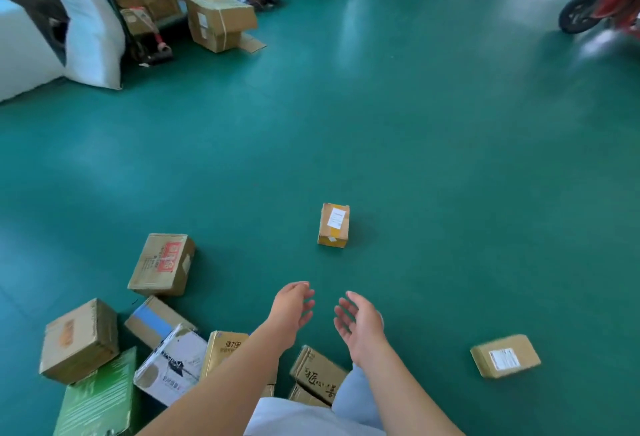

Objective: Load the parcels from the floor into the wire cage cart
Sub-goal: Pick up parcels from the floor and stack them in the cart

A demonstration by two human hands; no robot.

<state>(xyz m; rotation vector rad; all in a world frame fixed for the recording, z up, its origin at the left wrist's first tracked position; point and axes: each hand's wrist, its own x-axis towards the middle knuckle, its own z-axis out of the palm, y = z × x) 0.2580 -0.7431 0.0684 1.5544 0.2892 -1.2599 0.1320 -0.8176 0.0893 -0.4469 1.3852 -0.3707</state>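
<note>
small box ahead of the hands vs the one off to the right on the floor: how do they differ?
The box ahead lies with its long side pointing away from the person; the right-hand box lies crosswise, slightly skewed. The box ahead sits just beyond both empty hands; the right-hand box is well off to the right of the right hand. Both are small brown cartons with a white label on top, each lying alone on the green floor.

Floor (415,131) was smooth green, semi-gloss with glare. Parcels (333,225) were matt brown cardboard, paper labels. White sack (91,20) looked woven plastic.
</note>
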